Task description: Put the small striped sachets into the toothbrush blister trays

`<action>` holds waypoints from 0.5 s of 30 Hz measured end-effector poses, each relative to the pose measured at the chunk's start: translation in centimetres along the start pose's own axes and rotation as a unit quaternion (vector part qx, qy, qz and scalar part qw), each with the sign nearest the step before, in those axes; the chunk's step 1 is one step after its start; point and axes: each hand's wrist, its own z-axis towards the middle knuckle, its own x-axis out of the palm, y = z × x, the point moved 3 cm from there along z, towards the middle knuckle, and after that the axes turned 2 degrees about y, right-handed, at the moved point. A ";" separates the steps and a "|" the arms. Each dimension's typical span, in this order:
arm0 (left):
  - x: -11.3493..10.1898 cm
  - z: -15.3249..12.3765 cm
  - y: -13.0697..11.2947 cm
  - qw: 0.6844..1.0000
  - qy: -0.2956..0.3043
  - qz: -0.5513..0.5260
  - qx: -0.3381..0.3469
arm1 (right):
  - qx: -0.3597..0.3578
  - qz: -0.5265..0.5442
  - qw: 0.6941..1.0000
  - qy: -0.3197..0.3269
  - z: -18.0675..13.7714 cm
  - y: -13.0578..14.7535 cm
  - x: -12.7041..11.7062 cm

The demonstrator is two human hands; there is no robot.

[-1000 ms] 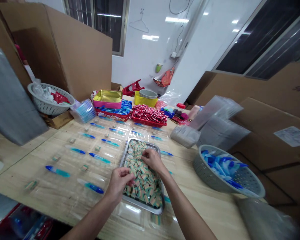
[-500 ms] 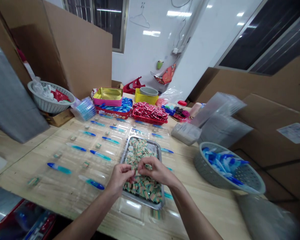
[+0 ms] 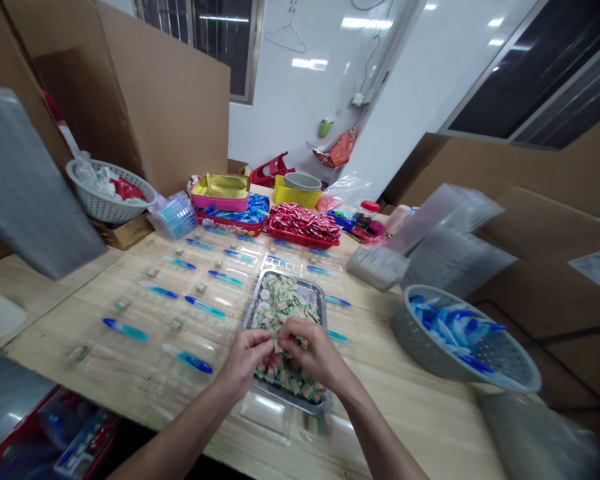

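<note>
A metal tray [image 3: 322, 301] in front of me holds a heap of small striped blocks [image 3: 286, 297] in green, cream and orange. Over its near half, my left hand [image 3: 247, 357] and my right hand [image 3: 310, 347] meet fingertip to fingertip. Both are closed in a pinch, with a small striped block [image 3: 277, 346] between them, partly hidden by the fingers. Left of the tray, clear plastic blister shells lie in rows, several with a blue pen [image 3: 195, 362] and a striped block [image 3: 177, 324] in them.
At right stands a grey basket [image 3: 405, 340] of blue-and-white pieces, with bagged plastic sheets [image 3: 433, 257] behind it. Red foil packets [image 3: 305, 221] fill a red tray at the back, beside a pink tin [image 3: 220, 200]. Another grey basket [image 3: 105, 210] sits at left. Cardboard [image 3: 170, 93] rises behind.
The view has shifted slightly, moving the scene a little to the right. My hands stay together over the tray, fingers still pinched, with small finger movements.
</note>
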 end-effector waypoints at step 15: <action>0.4 0.2 0.5 0.999 -0.038 0.011 0.025 | 0.035 0.011 0.989 -0.145 -2.5 -1.1 1.2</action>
